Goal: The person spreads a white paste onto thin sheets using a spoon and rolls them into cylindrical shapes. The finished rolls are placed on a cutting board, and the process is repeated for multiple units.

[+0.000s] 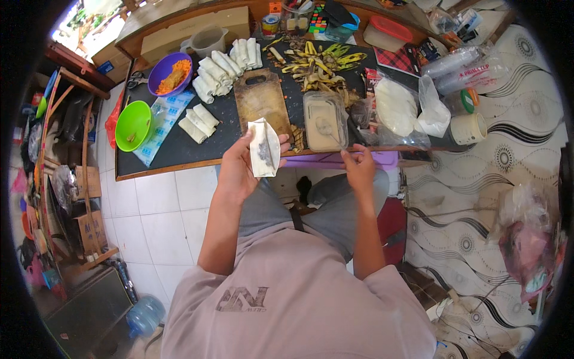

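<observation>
My left hand (236,167) holds a pale, thin folded wrapper (263,157) in front of the table edge; a greyish wet-looking streak runs down its middle. My right hand (360,172) has its thumb and fingertips closed on the handle end of a spoon (326,127). The spoon's bowl rests in a rectangular clear tub (310,107) of beige paste. Beyond my left hand lies a worn wooden cutting board (260,99). Rolled wrappers are piled (218,75) behind and to its left, and a smaller group of rolls (198,124) lies nearer me.
A purple bowl (186,82) of orange shreds and a green bowl (134,133) stand at left, near scissors (136,81). Banana peels (320,69) heap behind the tub. Round white wrapper sheets (394,107) lie on plastic at right, beside a pale cup (468,128).
</observation>
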`<state>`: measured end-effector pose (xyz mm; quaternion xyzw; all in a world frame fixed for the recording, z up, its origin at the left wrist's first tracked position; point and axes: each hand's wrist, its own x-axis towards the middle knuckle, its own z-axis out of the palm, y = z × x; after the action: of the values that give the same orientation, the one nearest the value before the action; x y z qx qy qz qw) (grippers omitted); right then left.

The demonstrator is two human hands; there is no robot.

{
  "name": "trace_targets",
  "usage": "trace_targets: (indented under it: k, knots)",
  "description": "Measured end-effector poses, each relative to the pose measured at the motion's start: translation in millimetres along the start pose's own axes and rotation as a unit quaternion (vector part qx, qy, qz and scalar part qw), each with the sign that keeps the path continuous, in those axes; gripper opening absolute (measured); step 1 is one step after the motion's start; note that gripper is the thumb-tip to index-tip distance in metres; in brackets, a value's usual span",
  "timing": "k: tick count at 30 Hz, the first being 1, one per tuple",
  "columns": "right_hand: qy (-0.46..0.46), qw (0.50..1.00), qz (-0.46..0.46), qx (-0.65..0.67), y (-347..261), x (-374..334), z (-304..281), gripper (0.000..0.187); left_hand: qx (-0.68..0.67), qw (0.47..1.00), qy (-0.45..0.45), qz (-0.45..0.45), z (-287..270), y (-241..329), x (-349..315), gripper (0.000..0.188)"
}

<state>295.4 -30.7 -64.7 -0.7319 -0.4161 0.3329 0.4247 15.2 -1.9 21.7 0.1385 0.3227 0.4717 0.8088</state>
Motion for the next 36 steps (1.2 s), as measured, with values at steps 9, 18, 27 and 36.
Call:
trace_targets:
  k: [9, 18, 27, 36]
  knots:
    - [0.089, 0.945, 0.072, 0.307, -25, 1, 27, 0.023, 0.019, 0.999, 0.0, -0.051, 7, -11, 20, 0.046]
    - [0.096, 0.944, -0.014, 0.314, -47, -11, 4, 0.031, 0.019, 0.998, 0.015, -0.055, 11, -31, 60, 0.043]
    - [0.074, 0.945, 0.0, 0.32, -78, -31, 5, 0.03, -0.037, 0.997, 0.037, -0.049, 32, -53, 88, 0.034]
    - [0.093, 0.965, -0.039, 0.243, -72, -44, 7, 0.029, -0.08, 0.996, -0.011, -0.05, 34, -43, 85, 0.032]
